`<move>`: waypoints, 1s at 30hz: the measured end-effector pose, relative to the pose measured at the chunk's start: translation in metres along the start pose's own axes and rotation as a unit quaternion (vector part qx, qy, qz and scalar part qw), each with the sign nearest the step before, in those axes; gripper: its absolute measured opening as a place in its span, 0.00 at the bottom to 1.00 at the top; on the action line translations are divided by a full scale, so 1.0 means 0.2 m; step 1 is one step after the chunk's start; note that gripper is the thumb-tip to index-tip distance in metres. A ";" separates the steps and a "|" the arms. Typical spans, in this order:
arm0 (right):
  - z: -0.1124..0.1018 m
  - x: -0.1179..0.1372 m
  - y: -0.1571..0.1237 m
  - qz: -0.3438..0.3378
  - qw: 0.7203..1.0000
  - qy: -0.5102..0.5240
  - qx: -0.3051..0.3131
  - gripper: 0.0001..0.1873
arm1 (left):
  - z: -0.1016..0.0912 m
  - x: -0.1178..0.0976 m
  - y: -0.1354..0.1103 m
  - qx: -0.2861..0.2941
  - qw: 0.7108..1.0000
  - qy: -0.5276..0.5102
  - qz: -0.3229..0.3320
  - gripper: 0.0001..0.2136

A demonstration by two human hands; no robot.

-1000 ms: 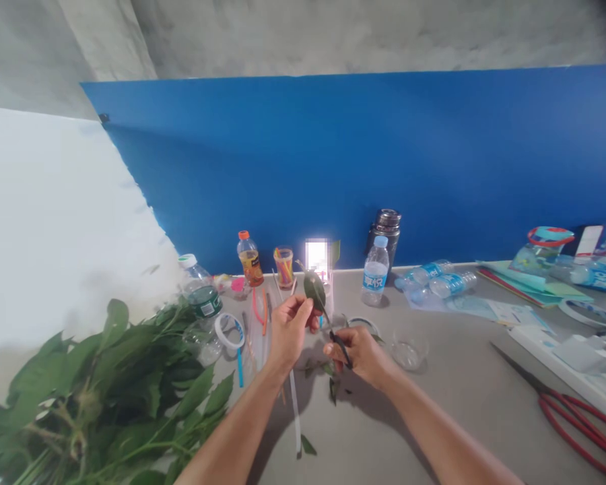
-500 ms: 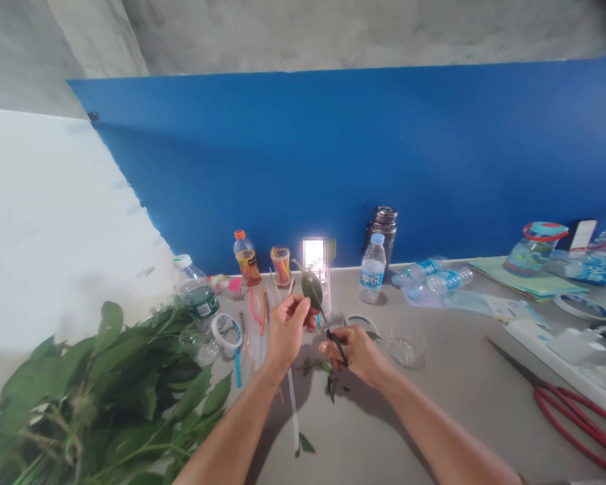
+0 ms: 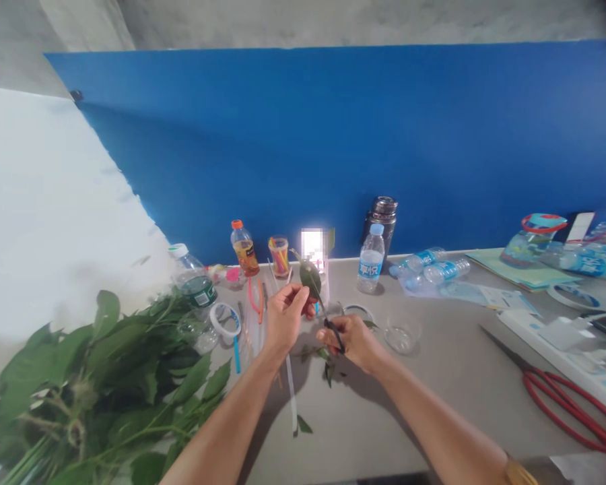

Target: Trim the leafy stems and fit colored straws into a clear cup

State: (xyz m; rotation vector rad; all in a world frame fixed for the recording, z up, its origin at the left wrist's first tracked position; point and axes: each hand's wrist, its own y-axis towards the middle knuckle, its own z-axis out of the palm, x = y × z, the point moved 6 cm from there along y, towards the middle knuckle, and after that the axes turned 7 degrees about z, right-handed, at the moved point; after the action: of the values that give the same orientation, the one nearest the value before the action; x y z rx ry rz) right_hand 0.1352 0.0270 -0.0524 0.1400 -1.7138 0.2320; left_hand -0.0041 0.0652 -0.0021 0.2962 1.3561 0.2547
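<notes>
Green leaf (image 3: 310, 277) is pinched between the left fingers (image 3: 297, 296), while the right fingers (image 3: 351, 326) grip black-handled scissors (image 3: 337, 336).

On my grey bench (image 3: 449, 350) lie leafy branches (image 3: 116, 377) lower left, red-handled scissors (image 3: 528, 370) lower right, leaf scraps (image 3: 328, 374) below centre.

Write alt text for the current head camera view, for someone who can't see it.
A left hand holds a green leaf while the right hand holds small black scissors close to it above a gray table. Leafy branches lie at left, red-handled scissors at right.
</notes>
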 end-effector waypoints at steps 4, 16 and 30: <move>-0.03 -0.02 -0.01 0.006 0.998 -0.051 0.045 0.31 | -0.02 0.02 0.02 -0.003 1.000 -0.029 -0.004 0.18; -0.26 0.09 -0.04 -0.032 0.995 -0.040 -0.089 0.25 | -0.02 0.01 0.02 0.046 0.997 0.061 0.019 0.15; -0.34 0.05 -0.03 -0.032 0.964 0.126 -0.231 0.14 | 0.10 0.04 -0.04 0.227 0.972 0.044 -0.045 0.09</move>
State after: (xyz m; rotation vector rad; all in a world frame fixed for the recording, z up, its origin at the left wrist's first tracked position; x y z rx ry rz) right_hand 0.2008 0.0384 -0.0315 -0.1730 -1.4637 -0.1934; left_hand 0.0170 0.0586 -0.0083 0.6087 1.5036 -0.1257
